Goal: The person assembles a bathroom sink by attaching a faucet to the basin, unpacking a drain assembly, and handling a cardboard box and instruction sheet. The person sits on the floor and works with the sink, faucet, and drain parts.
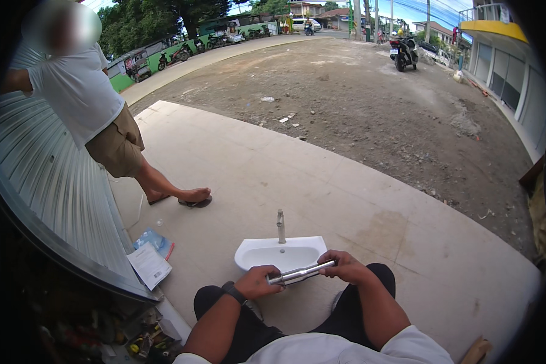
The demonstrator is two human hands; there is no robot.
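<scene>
A chrome metal tube [298,275], thicker toward its left part and thinner toward its right, lies across between my two hands. My left hand [258,283] is closed round its left end. Closed on the thinner right end is my right hand [344,268]. Just beyond the tube a white washbasin [256,250] rests on the tiled floor, its front partly hidden by my hands and the tube. A metal faucet [281,227] stands upright at the back edge of the basin.
A person [97,97] in a white shirt and brown shorts stands at the left by a corrugated metal shutter [48,170]. Near the shutter lie a paper sheet [148,266] and a blue plastic packet [158,241]. Mixed tools [142,343] sit at lower left. Gravel ground [346,115] borders the tiles.
</scene>
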